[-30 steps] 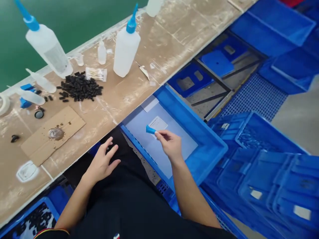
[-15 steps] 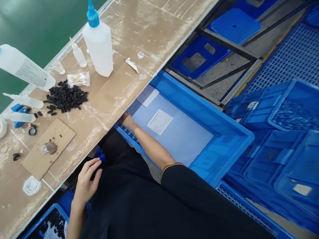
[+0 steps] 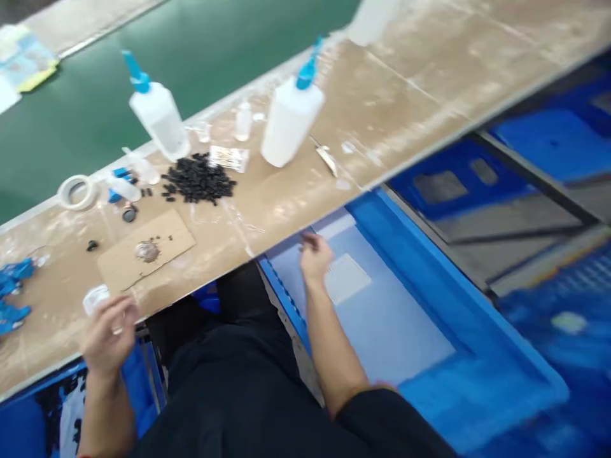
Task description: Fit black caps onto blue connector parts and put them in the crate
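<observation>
Your right hand is down inside the blue crate beside your lap, near its back wall just under the bench edge. Its fingers are curled, but the frame is smeared, so you cannot tell whether they pinch anything. The crate is lined with a pale sheet, and a small white label lies on that sheet just beside your hand. No parts show on the sheet, so filling looks barely begun.

Your left hand is raised at the front edge of the workbench, fingers loosely bent. It seems to hold nothing, though the blur leaves that uncertain. A small clear cap sits on the bench just above it.

The pile of small black parts lies well back on the bench and looks large, so most of the work seems left. In front of it is a cardboard scrap with a dab of glue. Two squeeze bottles with blue nozzles stand behind, the left bottle and the right bottle. A roll of tape lies far left.

The bench edge overhangs the crate's back wall, so your right hand has little room there. Another blue bin with black parts sits under your left arm.
</observation>
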